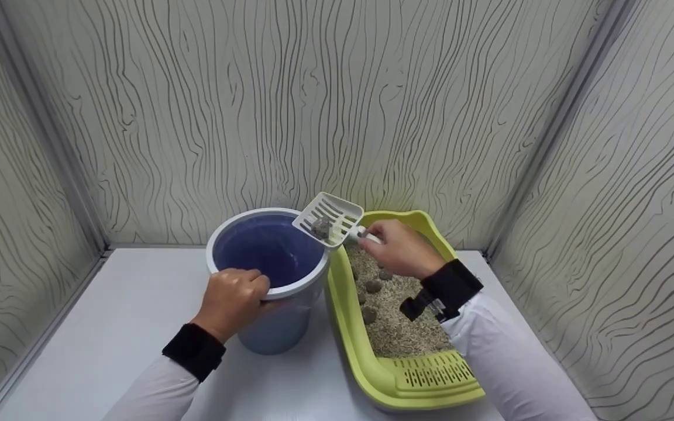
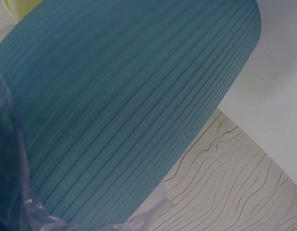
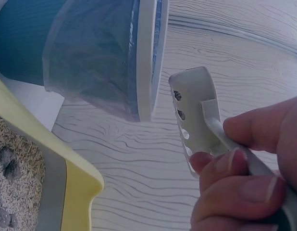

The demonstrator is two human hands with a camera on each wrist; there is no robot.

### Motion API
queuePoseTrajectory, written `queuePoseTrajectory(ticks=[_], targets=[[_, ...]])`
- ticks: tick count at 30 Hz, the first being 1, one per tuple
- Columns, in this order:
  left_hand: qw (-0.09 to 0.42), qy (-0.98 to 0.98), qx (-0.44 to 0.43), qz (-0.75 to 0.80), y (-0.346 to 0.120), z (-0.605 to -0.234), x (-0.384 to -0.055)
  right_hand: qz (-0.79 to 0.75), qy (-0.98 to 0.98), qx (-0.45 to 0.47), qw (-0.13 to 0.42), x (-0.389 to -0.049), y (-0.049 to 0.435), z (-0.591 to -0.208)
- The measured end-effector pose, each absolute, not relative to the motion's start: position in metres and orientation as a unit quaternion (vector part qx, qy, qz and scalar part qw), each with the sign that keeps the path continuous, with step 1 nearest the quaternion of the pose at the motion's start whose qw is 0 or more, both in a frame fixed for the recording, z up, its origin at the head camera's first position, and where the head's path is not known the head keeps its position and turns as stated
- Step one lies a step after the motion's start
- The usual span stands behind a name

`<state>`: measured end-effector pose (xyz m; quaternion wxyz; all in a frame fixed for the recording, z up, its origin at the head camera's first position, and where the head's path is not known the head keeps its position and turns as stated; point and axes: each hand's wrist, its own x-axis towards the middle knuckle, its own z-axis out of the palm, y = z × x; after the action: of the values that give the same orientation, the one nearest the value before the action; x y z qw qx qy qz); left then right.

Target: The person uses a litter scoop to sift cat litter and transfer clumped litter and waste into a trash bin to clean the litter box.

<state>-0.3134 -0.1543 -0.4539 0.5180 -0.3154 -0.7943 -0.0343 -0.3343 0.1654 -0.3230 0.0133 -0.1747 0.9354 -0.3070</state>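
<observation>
Hands apart. Right hand (image 1: 402, 248) grips scoop (image 1: 343, 207) by its handle; scoop, bearing a grey clump (image 1: 320, 227), lies left of it near rim of bin (image 1: 278, 330). Left hand (image 1: 234, 297) grips bin's rim.

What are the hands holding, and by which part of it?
The right hand holds the slotted scoop by its handle; the left hand grips the bucket by its near rim.
</observation>
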Motion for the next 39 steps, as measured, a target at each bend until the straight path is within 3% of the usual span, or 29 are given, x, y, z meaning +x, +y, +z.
queuePoseTrajectory(ticks=[6,17,22,28,39], targets=[[0.521,-0.791,-0.318,-0.039,-0.154,-0.454,-0.315,-0.311,0.932,-0.186,-0.018,-0.336,0.139,-0.333],[0.523,-0.79,-0.316,-0.045,-0.154,-0.456,-0.316,-0.112,0.919,-0.275,-0.258,-0.335,0.108,-0.361],[0.521,-0.792,-0.316,-0.044,-0.154,-0.456,-0.315,-0.074,0.895,-0.299,-0.324,-0.339,0.106,-0.369],[0.518,-0.793,-0.318,-0.044,-0.155,-0.456,-0.315,-0.108,0.891,-0.309,-0.315,-0.336,0.11,-0.368],[0.521,-0.791,-0.319,-0.039,-0.156,-0.456,-0.315,-0.266,0.91,-0.263,-0.177,-0.332,0.131,-0.355]])
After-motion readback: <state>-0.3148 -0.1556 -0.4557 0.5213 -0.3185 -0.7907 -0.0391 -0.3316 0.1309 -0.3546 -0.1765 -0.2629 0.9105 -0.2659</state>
